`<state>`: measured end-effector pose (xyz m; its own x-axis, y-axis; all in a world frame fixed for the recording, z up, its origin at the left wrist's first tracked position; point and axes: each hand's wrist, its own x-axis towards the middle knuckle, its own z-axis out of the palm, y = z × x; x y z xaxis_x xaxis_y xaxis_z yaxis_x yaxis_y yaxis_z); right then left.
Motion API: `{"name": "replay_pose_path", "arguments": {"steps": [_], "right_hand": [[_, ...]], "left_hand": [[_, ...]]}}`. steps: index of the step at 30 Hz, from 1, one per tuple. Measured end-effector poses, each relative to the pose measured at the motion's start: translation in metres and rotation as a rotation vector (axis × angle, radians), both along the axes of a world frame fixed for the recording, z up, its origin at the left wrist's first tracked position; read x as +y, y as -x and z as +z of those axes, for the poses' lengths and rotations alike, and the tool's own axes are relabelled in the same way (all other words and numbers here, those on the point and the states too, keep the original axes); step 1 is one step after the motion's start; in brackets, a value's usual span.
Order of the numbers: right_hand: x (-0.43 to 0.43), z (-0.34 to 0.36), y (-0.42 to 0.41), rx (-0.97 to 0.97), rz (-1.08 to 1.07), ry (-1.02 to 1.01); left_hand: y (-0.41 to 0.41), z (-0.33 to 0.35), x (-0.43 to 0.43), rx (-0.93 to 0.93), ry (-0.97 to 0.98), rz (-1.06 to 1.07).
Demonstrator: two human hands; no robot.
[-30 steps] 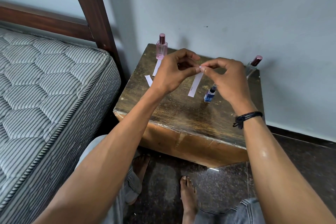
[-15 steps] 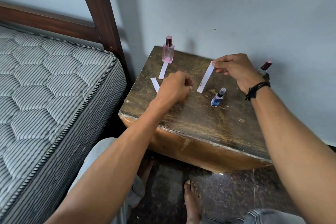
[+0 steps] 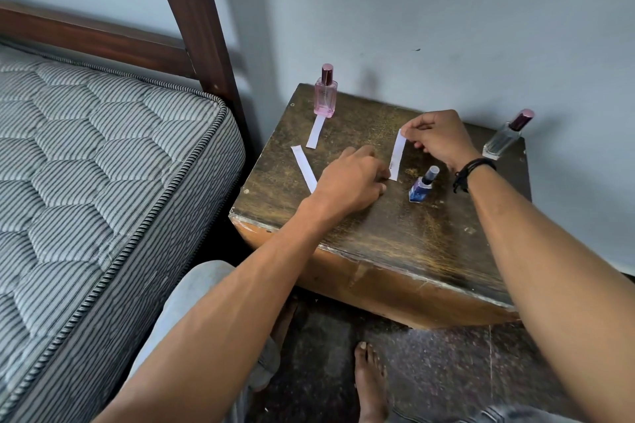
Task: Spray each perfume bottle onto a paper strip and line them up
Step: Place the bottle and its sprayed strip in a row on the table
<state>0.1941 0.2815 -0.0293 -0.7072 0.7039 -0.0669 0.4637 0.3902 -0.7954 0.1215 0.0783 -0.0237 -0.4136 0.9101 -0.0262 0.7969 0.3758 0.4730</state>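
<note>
The left hand [image 3: 350, 178] rests on the table [image 3: 378, 240], fingers curled at the lower end of the held strip [image 3: 398, 154], grip unclear; the right hand [image 3: 436, 137] pinches its top. Three strips in all: the slanted strip [image 3: 304, 168] and upper strip [image 3: 315, 131] lie left, by the pink bottle [image 3: 325, 96]. The blue bottle [image 3: 422, 184] and clear bottle [image 3: 505, 141] stand right, making three bottles

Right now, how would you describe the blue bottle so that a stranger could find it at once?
Look at the dark wooden table beside the bed. The blue bottle stands right of centre, just nearer than the right hand pinching a paper strip. It is the smallest of three bottles, the only blue one, with a clear cap.
</note>
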Motion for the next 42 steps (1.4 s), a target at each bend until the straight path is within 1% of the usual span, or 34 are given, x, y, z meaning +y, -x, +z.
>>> {"name": "replay_pose_path", "arguments": {"steps": [9,14,23,34,42], "right_hand": [[0.003,-0.013,0.005,-0.022,-0.016,-0.086],[0.0,-0.015,0.004,-0.04,-0.06,-0.176],[-0.001,-0.028,0.002,-0.039,-0.118,-0.263],[0.001,-0.032,0.001,-0.047,-0.137,-0.304],[-0.001,-0.034,0.0,-0.017,-0.137,-0.309]], "left_hand": [[-0.003,-0.005,0.004,0.039,-0.028,-0.002],[-0.004,-0.007,0.006,0.054,-0.039,0.008],[-0.005,-0.008,0.008,0.085,-0.038,0.009],[-0.005,-0.006,0.008,0.082,-0.031,0.012],[-0.005,-0.006,0.008,0.071,-0.031,0.016]]}}
